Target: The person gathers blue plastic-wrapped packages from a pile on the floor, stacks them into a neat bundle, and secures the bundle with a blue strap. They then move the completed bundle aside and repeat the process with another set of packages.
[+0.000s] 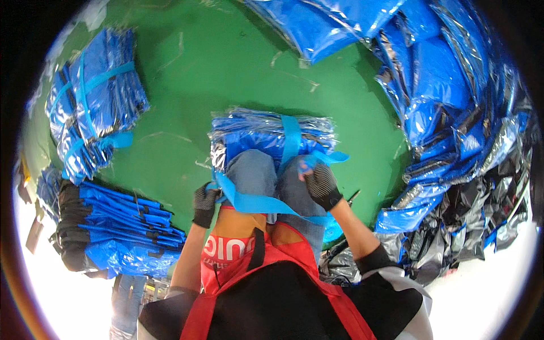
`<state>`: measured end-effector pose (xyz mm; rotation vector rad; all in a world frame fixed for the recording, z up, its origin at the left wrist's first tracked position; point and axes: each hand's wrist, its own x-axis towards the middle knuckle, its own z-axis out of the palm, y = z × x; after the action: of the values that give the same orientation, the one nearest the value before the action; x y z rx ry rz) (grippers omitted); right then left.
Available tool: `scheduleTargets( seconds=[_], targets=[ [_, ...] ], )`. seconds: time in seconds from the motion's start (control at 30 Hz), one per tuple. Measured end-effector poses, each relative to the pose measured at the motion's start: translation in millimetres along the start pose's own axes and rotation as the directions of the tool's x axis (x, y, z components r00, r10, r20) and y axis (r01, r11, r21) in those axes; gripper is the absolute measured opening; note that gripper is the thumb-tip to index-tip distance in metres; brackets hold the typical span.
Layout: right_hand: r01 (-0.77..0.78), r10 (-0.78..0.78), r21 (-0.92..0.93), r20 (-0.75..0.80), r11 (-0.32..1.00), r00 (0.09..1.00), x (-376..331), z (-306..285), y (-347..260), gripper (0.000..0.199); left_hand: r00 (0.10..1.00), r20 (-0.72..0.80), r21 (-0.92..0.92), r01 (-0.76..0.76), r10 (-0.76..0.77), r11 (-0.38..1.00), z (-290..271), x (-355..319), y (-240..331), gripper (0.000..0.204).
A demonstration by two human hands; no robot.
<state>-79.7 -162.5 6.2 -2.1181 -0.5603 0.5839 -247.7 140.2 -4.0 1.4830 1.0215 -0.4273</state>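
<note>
A bundle of folded blue sheets in clear plastic (252,145) lies on the floor against my knees, with a light-blue strap (292,135) around it. My left hand (205,202), in a dark glove, is closed on a light-blue strap at the bundle's near left corner. A long loop of this strap (258,203) hangs across my thighs toward the right. My right hand (321,185), in a striped dark glove with bare fingertips, pinches a piece of light-blue strap at the bundle's near right side. A strap end sticks out beyond it.
Strapped blue bundles (107,85) are stacked at the far left. Below them lies a pile of blue and black folded pieces (127,229). Large heaps of plastic-wrapped blue sheets (433,79) and black ones (453,209) curve along the right. The floor (187,79) is green.
</note>
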Motion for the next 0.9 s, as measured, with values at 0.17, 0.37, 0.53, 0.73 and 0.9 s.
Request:
scheduleTargets(
  seconds=[0.17,0.37,0.53,0.73,0.9],
  targets=[
    [-0.031,0.07,-0.093,0.463,0.995,0.883,93.5,78.2,-22.6,0.033,0.951,0.025,0.21,-0.307,0.308,0.928,26.0,30.8,-27.7,0.041],
    [0.18,-0.083,-0.088,0.639,0.98,0.765,108.5,114.4,-47.3,0.035,0.901,0.115,0.173,-0.433,0.418,0.885,17.8,48.7,-61.3,0.071],
    [0.341,-0.357,0.16,0.663,0.926,0.658,108.5,148.8,-72.2,0.033,0.878,0.012,0.095,-0.477,0.478,0.874,23.6,61.1,-92.7,0.059],
    [0.428,-0.274,-0.094,0.644,0.899,0.715,123.8,206.4,-87.1,0.033,0.948,-0.005,-0.477,-0.282,0.319,0.832,31.0,53.9,-94.5,0.043],
    [0.488,-0.274,-0.137,0.683,0.862,0.677,136.5,217.9,-70.4,0.031,0.951,-0.007,-0.516,-0.267,0.308,0.814,18.8,10.9,-68.1,0.048]
  ],
)
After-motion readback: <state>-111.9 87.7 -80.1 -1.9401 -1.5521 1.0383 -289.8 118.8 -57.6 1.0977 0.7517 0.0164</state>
